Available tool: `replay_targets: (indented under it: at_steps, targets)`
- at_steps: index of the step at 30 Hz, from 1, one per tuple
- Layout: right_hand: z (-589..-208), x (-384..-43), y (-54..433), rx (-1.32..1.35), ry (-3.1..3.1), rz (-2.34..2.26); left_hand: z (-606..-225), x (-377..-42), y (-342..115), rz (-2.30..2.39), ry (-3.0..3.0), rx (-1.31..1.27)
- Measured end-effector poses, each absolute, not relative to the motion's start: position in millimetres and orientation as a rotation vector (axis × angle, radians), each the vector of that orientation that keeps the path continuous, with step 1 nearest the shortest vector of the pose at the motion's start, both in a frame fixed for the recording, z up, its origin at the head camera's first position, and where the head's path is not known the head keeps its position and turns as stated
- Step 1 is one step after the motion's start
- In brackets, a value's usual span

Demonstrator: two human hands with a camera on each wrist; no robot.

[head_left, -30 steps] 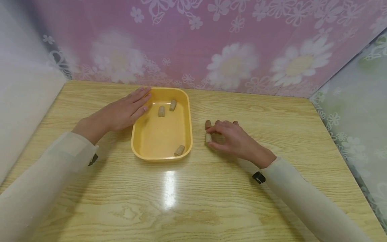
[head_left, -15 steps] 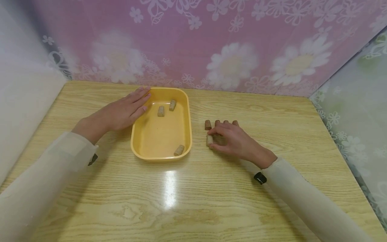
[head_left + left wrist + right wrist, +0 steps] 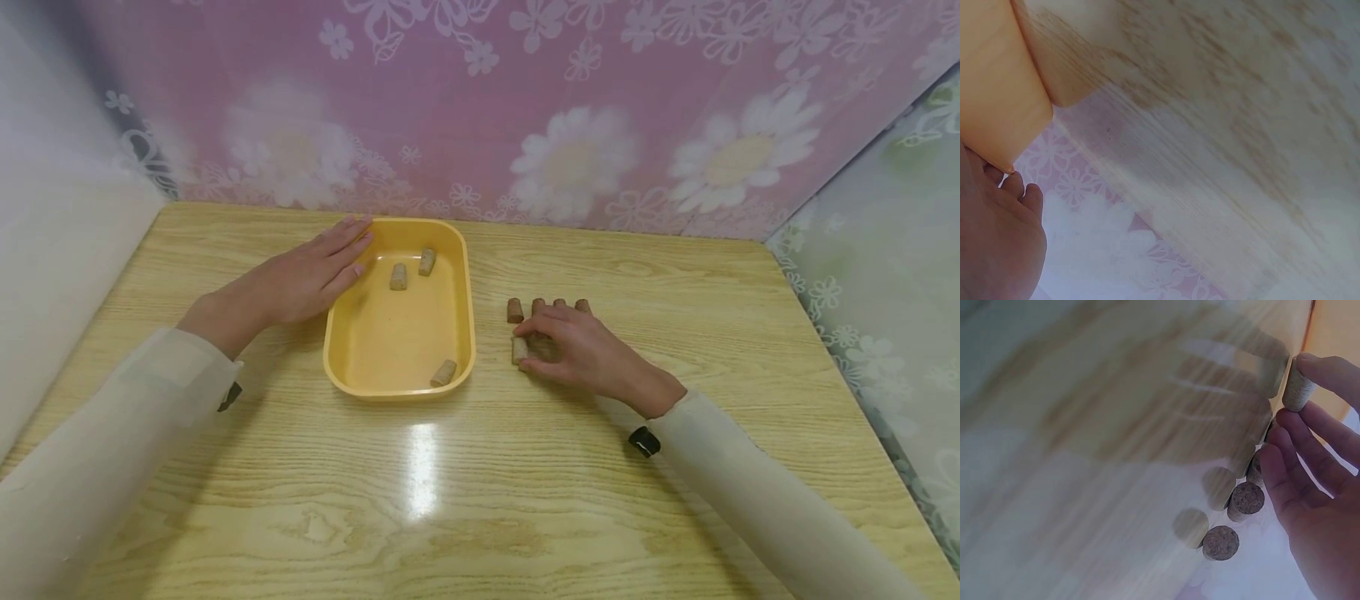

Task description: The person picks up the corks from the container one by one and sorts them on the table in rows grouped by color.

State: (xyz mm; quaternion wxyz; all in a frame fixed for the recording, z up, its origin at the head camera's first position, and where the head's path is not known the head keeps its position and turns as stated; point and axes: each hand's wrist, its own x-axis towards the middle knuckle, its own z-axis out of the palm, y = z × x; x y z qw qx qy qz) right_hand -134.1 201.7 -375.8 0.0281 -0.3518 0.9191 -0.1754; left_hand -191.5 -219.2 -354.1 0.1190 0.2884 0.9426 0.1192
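Pale cork pinched to the right of the tray; three loose inside

The yellow plastic tray (image 3: 393,333) sits on the wood-grain surface (image 3: 525,467) and serves as reference. The left hand (image 3: 307,275) lies at the tray's far left rim with its fingers extended; it grasps nothing and seems to steady the tray. The right hand (image 3: 573,346), just beyond the tray's right side, pinches a pale cork (image 3: 519,350) end to end between thumb and fingertip. That cork appears to lie on its side; whether it touches the surface cannot be told.

Right of the tray, a row of browner corks (image 3: 514,311) runs just beyond the pinched cork. Four are visible, some partly covered by the right hand. Inside the tray are three more pale corks: two near its far end (image 3: 398,277) and one in its near right corner (image 3: 443,372).

Assessment: the step in hand appears to be laying the pale cork in front of the row's tray-side end. The next move likely calls for squaring it with that neighbour and releasing without a nudge, then fetching another from the tray. Risk: a round cork could roll.
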Motion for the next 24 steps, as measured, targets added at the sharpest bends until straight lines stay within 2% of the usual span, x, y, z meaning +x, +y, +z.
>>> replay_targets:
  at_steps: [24]
  targets:
    - [-371.9, -133.0, 196.7, -1.034, 2.807, -0.472, -352.1, -189.7, -218.5, 0.376, 2.753, 0.827]
